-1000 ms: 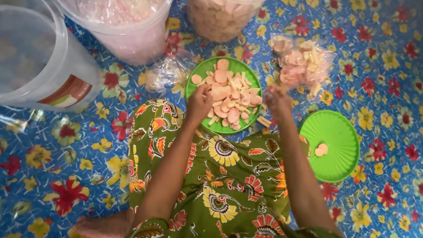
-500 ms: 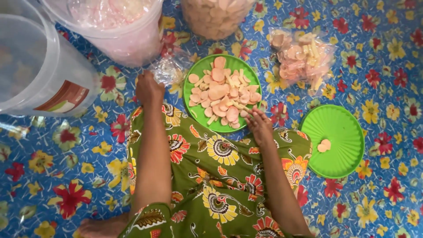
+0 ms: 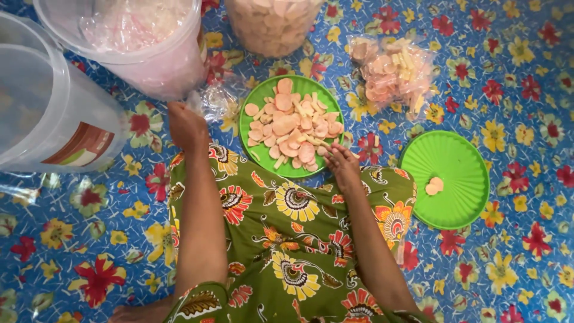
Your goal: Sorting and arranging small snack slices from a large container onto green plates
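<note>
Right hand [image 3: 342, 162] on stick cracker [image 3: 317, 142] angled toward it; left hand [image 3: 186, 124] at clear bag [image 3: 214, 101]

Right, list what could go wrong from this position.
1. The right hand rests at the near rim of the heaped green plate, which sits partly on the patterned lap cloth; a nudge could tip it and spill the pale round crackers.
2. The left hand reaches for thin clear plastic bags beside a tilted clear bucket; a tug might shift it.
</note>
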